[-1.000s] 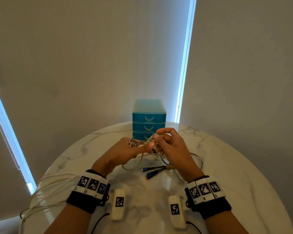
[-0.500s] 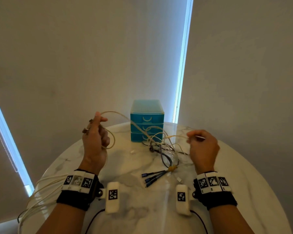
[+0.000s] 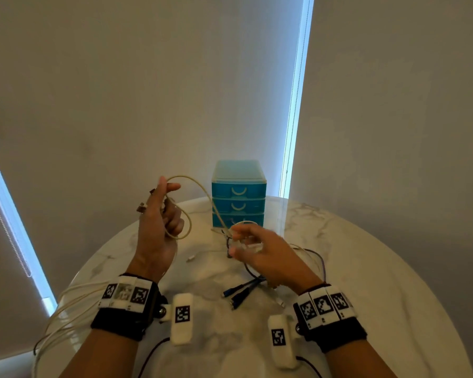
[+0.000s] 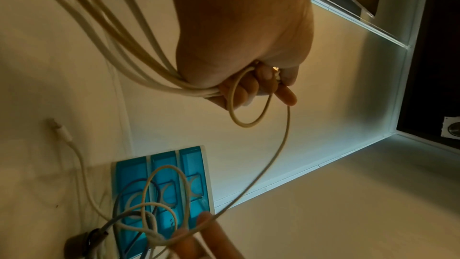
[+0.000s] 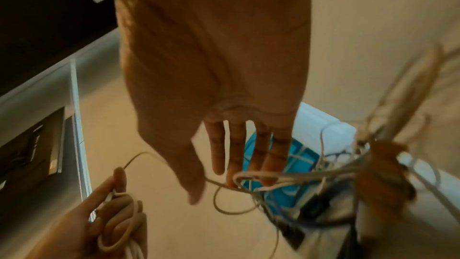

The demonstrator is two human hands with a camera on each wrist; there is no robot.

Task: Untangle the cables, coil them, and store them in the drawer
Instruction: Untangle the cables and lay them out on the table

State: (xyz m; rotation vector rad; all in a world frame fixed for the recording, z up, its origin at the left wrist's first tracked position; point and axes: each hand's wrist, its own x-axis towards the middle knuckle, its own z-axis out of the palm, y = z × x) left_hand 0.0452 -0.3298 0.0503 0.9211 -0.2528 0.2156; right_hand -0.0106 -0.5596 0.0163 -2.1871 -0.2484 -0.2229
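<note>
With our left hand (image 3: 159, 222) raised above the surface (image 3: 366, 268), thumb and forefinger up and the lower fingers curled, the grip is closed on a small loop of the beige cable (image 3: 185, 214). A metal plug end pokes out behind the knuckles. The loop hangs just below the curled fingers; the left wrist view shows it as a near circle under the fingertips, beside a bundle of pale cords passing through the same fist.

From the top of that loop the beige cable arcs up and over, then runs down and to the right, long axis slanting across the front of the blue drawer unit (image 3: 239, 192) to our right hand (image 3: 260, 252).

Right hand sits low, palm down, just in front of the drawer unit. The right wrist view shows the fingers (image 5: 236, 151) straight and spread, so this grip is open, its fingertips touching strands at the top of the cable tangle (image 3: 246, 246). Motion blur hides any finer contact.

The tangle lies on the surface under and beyond the right hand, directly before the bottom drawer. Dark plug ends (image 3: 241, 293) point toward us, near the right wrist. All three drawers are closed.
</note>
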